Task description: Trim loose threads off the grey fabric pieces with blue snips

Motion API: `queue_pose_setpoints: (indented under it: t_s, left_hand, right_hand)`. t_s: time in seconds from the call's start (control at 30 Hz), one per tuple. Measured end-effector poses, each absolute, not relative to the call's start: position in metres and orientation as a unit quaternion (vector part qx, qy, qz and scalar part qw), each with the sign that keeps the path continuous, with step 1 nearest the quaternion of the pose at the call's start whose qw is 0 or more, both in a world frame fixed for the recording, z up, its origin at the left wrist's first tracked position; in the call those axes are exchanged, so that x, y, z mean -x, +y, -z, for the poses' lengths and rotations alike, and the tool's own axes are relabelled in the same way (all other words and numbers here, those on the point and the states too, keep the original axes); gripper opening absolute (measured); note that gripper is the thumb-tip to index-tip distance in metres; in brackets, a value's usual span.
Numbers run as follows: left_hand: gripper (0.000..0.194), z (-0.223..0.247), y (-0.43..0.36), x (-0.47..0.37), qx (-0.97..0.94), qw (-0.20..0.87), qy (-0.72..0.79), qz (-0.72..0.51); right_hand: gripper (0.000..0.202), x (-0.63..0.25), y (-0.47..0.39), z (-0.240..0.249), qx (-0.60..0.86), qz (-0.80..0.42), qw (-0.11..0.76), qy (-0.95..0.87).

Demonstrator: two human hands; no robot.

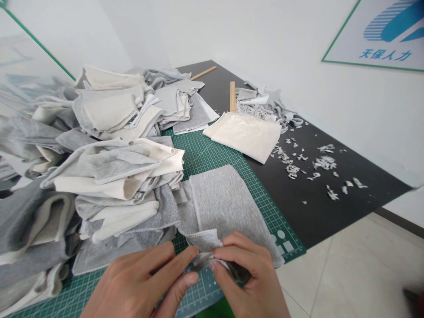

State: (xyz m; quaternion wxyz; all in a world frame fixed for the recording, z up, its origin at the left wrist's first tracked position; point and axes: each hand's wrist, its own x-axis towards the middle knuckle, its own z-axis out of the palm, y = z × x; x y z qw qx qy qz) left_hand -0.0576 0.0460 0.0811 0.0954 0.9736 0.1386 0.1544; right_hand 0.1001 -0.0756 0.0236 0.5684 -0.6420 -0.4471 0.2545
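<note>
Grey knit fabric piece (221,207) lies flat on the green cutting mat (212,154) at the near edge of the table, its near corner turned up and pinched between both hands. Left hand (139,282) comes in from the bottom edge, wrist cut off, thumb and forefinger closed on the folded corner; right hand (248,278) meets it fingertip to fingertip, fingers curled and gripping the same corner. Something shiny and dark sits between the fingertips, mostly hidden, can't tell what it is. Fabric is heathered grey, soft fleece-like surface, roughly rectangular, with a paler seam line running down its left part. Mat shows a white grid and white shapes printed at its near right corner. Left of the piece, a big heap of folded fabric pieces (99,168), grey and cream, floppy and layered, runs off the left edge. Farther back, a cream fabric rectangle (247,134) lies half on the mat, half on the black tabletop (331,207). Small grey-white offcuts (318,165) are scattered to its right. Behind, a wooden ruler (232,96) beside a scrap pile (265,106), a second wooden stick (203,73) near the wall. Poster (380,35) top right, cropped.
</note>
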Motion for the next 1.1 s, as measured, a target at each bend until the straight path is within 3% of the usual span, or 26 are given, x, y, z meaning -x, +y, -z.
queue_pose_setpoints:
  t_s: [0.37, 1.1]
  left_hand:
    - [0.021, -0.0816, 0.0499, 0.0542, -0.972, 0.141, 0.117, -0.148]
    - [0.018, -0.0845, 0.0509, 0.0568, -0.978, 0.119, 0.114, -0.124]
  right_hand:
    - [0.015, -0.0987, -0.0772, -0.0218, 0.642, -0.237, 0.574, -0.45]
    - [0.014, -0.0961, -0.0763, -0.0186, 0.651, -0.169, 0.581, -0.457]
